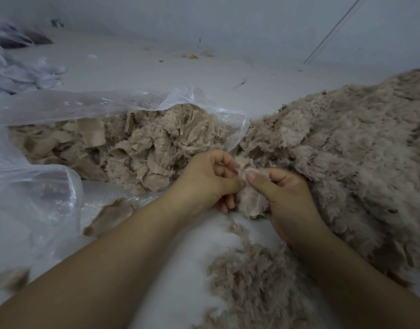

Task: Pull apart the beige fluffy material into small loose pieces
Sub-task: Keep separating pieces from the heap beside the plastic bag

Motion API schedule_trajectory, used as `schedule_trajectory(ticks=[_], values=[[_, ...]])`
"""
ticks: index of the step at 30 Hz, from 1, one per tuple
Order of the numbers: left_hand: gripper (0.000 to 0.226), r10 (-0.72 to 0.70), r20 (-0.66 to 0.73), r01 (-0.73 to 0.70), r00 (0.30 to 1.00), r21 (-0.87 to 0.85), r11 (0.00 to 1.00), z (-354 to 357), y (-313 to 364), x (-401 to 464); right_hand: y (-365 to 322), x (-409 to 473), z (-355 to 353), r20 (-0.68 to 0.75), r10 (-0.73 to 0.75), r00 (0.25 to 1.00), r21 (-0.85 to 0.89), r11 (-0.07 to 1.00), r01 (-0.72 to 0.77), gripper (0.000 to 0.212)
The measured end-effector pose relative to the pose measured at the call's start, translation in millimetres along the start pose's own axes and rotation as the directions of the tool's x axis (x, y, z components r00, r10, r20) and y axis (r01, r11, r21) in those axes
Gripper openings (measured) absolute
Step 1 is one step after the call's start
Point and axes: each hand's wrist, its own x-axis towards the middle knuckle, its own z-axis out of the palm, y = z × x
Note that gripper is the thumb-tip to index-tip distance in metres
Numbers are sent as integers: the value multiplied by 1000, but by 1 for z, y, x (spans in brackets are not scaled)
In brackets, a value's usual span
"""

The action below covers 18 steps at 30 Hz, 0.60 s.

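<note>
Beige fluff sits pinched between both hands: the left hand nips one edge of a small clump with curled fingers, the right hand clamps the other side under its thumb, close together so a short tug should tear it (a guess). The bag of untorn scraps lies left of the hands for easy reach; the loosened pile spreads to their right.

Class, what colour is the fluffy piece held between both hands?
Beige, the fluffy piece matches the big pile; clearest in the head view.
</note>
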Motion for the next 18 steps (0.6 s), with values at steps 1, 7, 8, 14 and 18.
schedule_trajectory(ticks=[1, 7, 8, 14, 18], values=[[22, -8, -4, 8, 1000, 7, 1000, -1, 0, 0, 1, 1, -1, -17, 3, 1000, -12, 1000, -3, 29], [18, -18, -67, 18, 998, -3, 1000, 1, 4, 1, 2, 0, -1, -60, 1, 998, -50, 999, -4, 32], [17, -18, -62, 16, 998, -19, 1000, 1, 5, 0, 2, 0, 0, -69, -3, 998, -71, 997, -2, 33], [30, 75, -119, -70, 990, 47, 996, 6, 0, 1, 1, 1, 2, -69, 4, 998, -80, 997, -9, 33], [33, 123, -214, -115, 969, 50, 992, 6, -3, 3, 2, 2, 1, -85, 46, 995, -58, 997, -51, 23]])
